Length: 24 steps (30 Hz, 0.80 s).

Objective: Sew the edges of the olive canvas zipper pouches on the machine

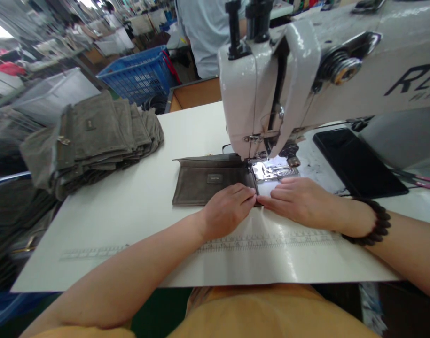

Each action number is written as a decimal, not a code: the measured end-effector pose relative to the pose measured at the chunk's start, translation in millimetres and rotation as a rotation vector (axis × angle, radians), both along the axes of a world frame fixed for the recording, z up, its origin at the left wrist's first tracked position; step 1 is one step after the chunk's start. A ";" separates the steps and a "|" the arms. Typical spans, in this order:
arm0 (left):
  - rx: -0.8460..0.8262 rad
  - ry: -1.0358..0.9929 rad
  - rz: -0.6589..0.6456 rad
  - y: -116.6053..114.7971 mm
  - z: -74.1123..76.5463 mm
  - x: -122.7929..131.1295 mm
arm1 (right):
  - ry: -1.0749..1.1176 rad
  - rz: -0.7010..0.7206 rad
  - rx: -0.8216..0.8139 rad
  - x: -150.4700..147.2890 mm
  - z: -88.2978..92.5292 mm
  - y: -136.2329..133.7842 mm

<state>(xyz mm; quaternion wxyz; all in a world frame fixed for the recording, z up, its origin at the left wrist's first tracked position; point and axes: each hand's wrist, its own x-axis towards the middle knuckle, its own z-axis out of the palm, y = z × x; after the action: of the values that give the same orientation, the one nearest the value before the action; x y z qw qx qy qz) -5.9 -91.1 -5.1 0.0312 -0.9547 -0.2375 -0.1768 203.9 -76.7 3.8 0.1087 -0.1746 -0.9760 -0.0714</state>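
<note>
A dark grey-brown fabric pouch piece with a small label lies flat on the white sewing table. Its right edge runs under the presser-foot area of a white sewing machine, and a folded flap stands up along its far side. My left hand presses on the pouch near its front right corner, fingers drawn together. From the other side, my right hand meets that corner with its fingertips closed on the edge. Fingertips of both hands nearly touch. The needle tip is hard to make out.
A stack of similar fabric pieces sits at the table's left. A black phone and pink-handled snips lie right of the machine. Ruler markings run along the front. Behind are a blue basket and a person.
</note>
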 end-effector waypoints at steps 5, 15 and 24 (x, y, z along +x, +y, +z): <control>0.012 -0.037 -0.013 -2.2 -1.4 -1.0 | -0.047 0.075 -0.021 0.5 -0.5 -1.8; -0.037 -0.023 -0.037 0.7 -4.6 -6.0 | -0.167 -0.026 -0.074 0.7 -4.7 -7.8; -0.080 -0.021 -0.002 17.8 -6.2 -7.5 | -0.103 -0.132 -0.002 -7.9 -5.6 0.5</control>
<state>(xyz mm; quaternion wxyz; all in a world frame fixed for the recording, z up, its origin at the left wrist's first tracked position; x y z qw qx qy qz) -13.4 -73.4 -11.4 -0.0094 -0.9535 -0.2439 -0.1770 196.0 -76.1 -1.8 0.0533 -0.2348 -0.9667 -0.0861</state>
